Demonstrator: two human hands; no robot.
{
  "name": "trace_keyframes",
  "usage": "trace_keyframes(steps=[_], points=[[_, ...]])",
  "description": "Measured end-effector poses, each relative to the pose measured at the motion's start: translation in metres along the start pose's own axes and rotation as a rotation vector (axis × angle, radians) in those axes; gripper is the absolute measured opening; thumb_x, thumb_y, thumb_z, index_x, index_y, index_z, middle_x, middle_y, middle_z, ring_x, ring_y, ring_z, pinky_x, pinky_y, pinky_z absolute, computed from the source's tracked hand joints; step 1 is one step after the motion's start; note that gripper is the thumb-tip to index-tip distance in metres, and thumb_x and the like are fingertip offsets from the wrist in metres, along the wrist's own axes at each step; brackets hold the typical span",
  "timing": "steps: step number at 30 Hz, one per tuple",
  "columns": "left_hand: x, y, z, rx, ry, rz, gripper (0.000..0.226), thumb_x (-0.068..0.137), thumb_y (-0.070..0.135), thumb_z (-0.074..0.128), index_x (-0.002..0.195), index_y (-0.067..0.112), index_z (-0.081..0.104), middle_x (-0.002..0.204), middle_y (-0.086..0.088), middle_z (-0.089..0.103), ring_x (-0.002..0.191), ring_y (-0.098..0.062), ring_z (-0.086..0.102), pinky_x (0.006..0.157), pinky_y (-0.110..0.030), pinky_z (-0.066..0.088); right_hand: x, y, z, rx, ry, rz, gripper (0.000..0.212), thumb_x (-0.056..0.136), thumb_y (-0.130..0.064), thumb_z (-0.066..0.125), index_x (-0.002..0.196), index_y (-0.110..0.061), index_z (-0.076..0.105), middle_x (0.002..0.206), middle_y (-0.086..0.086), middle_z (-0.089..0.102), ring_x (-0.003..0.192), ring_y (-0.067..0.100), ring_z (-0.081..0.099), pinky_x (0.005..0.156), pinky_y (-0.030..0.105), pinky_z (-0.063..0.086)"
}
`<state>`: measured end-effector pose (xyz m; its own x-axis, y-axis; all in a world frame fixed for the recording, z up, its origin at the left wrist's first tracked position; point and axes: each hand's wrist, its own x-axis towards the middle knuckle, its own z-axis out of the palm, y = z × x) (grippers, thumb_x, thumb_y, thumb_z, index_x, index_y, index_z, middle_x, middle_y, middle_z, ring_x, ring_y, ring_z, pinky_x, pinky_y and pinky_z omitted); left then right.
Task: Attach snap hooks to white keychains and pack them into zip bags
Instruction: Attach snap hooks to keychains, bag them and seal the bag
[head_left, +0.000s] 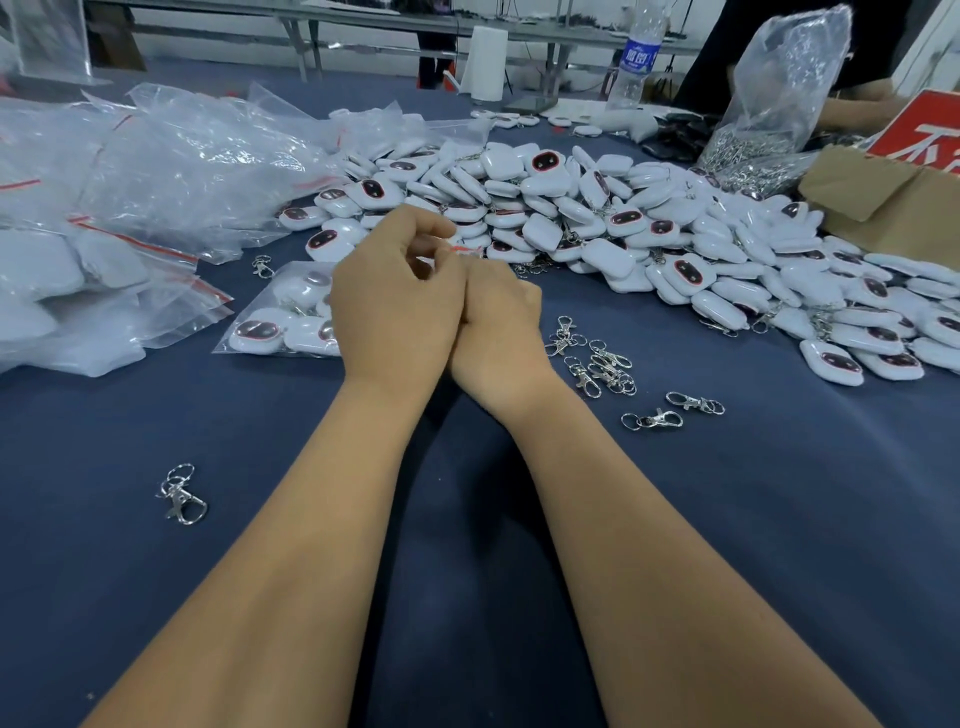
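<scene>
My left hand (395, 306) and my right hand (501, 317) meet at the table's middle, fingers curled together. Between their tips shows a thin red strip, apparently the seal edge of a clear zip bag (275, 322). That bag lies flat, holds several white keychains and runs under my left hand. My right fingertips are hidden behind the left hand. A big heap of white keychains (571, 208) with dark oval faces spreads behind and to the right. Loose silver snap hooks (597, 364) lie just right of my right wrist.
Filled and empty zip bags (130, 171) pile up at the left. A single snap hook (182, 493) lies near left. Back right stand a plastic bag of hooks (769, 104), a cardboard box (883, 202), a water bottle (636, 57) and another person's arm (857, 104).
</scene>
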<state>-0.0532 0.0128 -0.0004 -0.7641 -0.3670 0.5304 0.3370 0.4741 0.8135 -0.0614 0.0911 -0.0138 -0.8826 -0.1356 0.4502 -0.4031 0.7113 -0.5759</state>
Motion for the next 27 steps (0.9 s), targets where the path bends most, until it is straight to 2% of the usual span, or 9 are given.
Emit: trace_keyframes(steps=[4,8,11,14,17,20,23,25,27], points=[[-0.002,-0.002,0.008,0.115,-0.187,-0.143,0.016,0.094,0.031,0.047,0.101,0.031,0.061,0.081,0.015,0.062,0.082,-0.011,0.058,0.067,-0.027,0.039,0.003,0.006,-0.011,0.109,0.150,0.202,0.023,0.085,-0.012,0.051,0.063,-0.013,0.061,0.071,0.003,0.059,0.077,0.026,0.053,0.067,0.039,0.043],[-0.005,-0.005,0.012,0.442,-0.241,-0.082,0.028,0.097,0.030,0.037,0.087,0.017,0.059,0.076,0.005,0.053,0.082,-0.022,0.048,0.060,-0.033,0.027,0.001,0.011,-0.013,0.235,0.088,0.379,0.016,0.090,-0.015,0.055,0.095,-0.013,0.071,0.099,0.003,0.068,0.093,0.020,0.060,0.085,0.041,0.049],[-0.002,-0.013,0.008,0.631,-0.246,-0.092,0.033,0.094,0.032,0.037,0.084,0.010,0.061,0.093,-0.009,0.060,0.095,-0.032,0.050,0.074,-0.038,0.037,0.003,0.012,-0.011,0.125,0.041,0.377,0.025,0.090,-0.015,0.054,0.113,-0.011,0.064,0.117,0.008,0.062,0.109,0.024,0.055,0.097,0.041,0.043],[0.001,-0.020,-0.001,0.794,-0.291,-0.214,0.038,0.093,0.036,0.043,0.112,0.013,0.067,0.132,-0.021,0.049,0.124,-0.039,0.038,0.104,-0.044,0.029,0.001,0.012,-0.011,-0.126,-0.004,0.345,0.033,0.093,-0.021,0.050,0.124,-0.011,0.057,0.128,0.009,0.054,0.121,0.028,0.045,0.100,0.038,0.034],[0.004,-0.024,-0.009,0.827,-0.254,-0.284,0.041,0.090,0.037,0.048,0.120,0.016,0.065,0.141,-0.019,0.040,0.131,-0.036,0.029,0.109,-0.044,0.021,-0.004,0.013,-0.010,-0.343,-0.140,0.336,0.049,0.099,-0.035,0.042,0.140,-0.007,0.043,0.147,0.016,0.040,0.137,0.031,0.032,0.110,0.039,0.023],[0.004,-0.026,-0.012,0.830,-0.234,-0.283,0.039,0.087,0.035,0.052,0.113,0.009,0.065,0.148,-0.019,0.030,0.139,-0.036,0.019,0.114,-0.047,0.017,-0.010,0.018,-0.010,-0.490,-0.297,0.355,0.069,0.104,-0.048,0.027,0.156,-0.006,0.014,0.164,0.017,0.008,0.152,0.028,0.004,0.121,0.044,0.003],[0.001,-0.023,-0.011,0.750,-0.159,-0.103,0.029,0.085,0.024,0.057,0.107,0.009,0.066,0.156,-0.014,0.024,0.146,-0.034,0.011,0.115,-0.050,0.012,-0.017,0.027,-0.020,-0.529,-0.334,0.399,0.074,0.103,-0.053,0.019,0.157,-0.006,0.003,0.165,0.014,-0.003,0.153,0.025,-0.005,0.122,0.046,-0.004],[-0.003,-0.017,-0.007,0.639,-0.108,0.125,0.028,0.084,0.017,0.058,0.108,0.013,0.070,0.154,-0.008,0.033,0.144,-0.033,0.018,0.113,-0.047,0.016,-0.023,0.035,-0.031,-0.557,-0.334,0.450,0.076,0.102,-0.056,0.016,0.157,-0.006,0.001,0.165,0.014,-0.005,0.153,0.025,-0.007,0.122,0.046,-0.005],[-0.009,-0.011,0.000,0.512,-0.171,0.274,0.027,0.084,0.013,0.057,0.107,0.014,0.072,0.147,-0.005,0.044,0.138,-0.031,0.028,0.109,-0.041,0.023,-0.031,0.047,-0.046,-0.589,-0.318,0.533,0.079,0.101,-0.058,0.015,0.156,-0.005,-0.002,0.165,0.015,-0.006,0.152,0.026,-0.008,0.121,0.048,-0.006]])
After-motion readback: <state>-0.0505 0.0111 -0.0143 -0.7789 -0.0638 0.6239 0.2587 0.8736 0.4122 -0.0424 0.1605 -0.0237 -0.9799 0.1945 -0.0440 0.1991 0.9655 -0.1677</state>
